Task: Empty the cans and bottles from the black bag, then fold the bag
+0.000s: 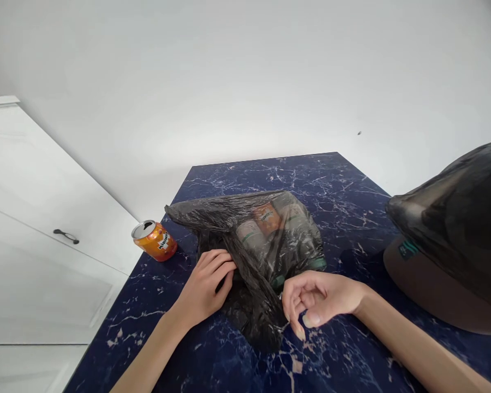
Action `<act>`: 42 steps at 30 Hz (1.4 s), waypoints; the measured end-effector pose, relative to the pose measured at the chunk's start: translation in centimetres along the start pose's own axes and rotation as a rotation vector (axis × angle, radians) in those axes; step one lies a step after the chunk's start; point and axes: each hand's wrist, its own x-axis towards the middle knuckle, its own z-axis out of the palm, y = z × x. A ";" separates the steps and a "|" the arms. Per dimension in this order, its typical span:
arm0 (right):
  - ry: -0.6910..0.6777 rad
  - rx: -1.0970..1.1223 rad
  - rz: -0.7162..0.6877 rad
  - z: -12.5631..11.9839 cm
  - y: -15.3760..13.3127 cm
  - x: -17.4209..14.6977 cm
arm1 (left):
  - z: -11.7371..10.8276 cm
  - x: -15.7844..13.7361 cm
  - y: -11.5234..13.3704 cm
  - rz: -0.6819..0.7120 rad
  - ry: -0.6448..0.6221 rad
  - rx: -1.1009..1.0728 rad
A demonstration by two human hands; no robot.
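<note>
On the dark marble counter (327, 180) I rest my left hand (204, 284) flat and loose against the black plastic bag (249, 245) to steady it, while my right hand (315, 300) pinches its near edge; cans show inside.

Thin glossy crinkled black plastic bag (245, 245), shiny metal orange can (154, 240), polished dark-blue marble-look tabletop (343, 196)
</note>
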 end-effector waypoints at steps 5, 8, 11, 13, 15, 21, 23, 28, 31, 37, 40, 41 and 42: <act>-0.020 0.023 -0.012 -0.2 0.2 -0.1 | 0.2 0.6 0.4 0.018 -0.055 0.024; -0.061 0.051 -0.056 -0.3 -0.3 -0.7 | 0.3 1.5 1.2 0.064 -0.079 0.050; -0.088 0.055 -0.205 -0.4 -1.5 -1.6 | 0.6 2.8 2.1 0.132 -0.114 0.070; -0.053 0.046 -0.351 -0.4 -2.4 -2.1 | 1.0 3.7 2.6 0.176 -0.140 0.084; 0.062 0.024 -0.474 -0.3 -3.3 -2.4 | 1.3 4.8 3.1 0.218 -0.168 0.096; 0.717 -0.296 -0.535 -0.1 -4.9 -1.5 | 1.7 7.8 4.6 0.276 -0.246 0.139; 0.911 -0.556 -0.531 0.0 -4.7 -0.9 | 1.8 8.2 5.0 0.267 -0.246 0.151; 1.143 -1.211 -0.577 0.1 -3.2 0.1 | 1.6 7.8 5.3 0.249 -0.204 0.144; 1.134 -1.575 -0.579 -0.2 -2.4 0.2 | 0.4 7.1 5.3 0.227 -0.159 0.095; 1.185 -1.829 -0.511 -1.1 -1.9 0.2 | -5.0 3.9 6.4 -0.040 0.033 -0.242; 1.270 -1.843 -0.478 -1.5 -2.1 0.0 | -7.9 1.3 6.2 -0.287 0.301 -0.413; 1.291 -1.833 -0.466 -1.6 -2.1 -0.2 | -8.8 0.4 5.9 -0.382 0.430 -0.483; 1.308 -1.817 -0.454 -1.8 -2.2 -0.4 | -9.5 -0.5 5.5 -0.455 0.549 -0.559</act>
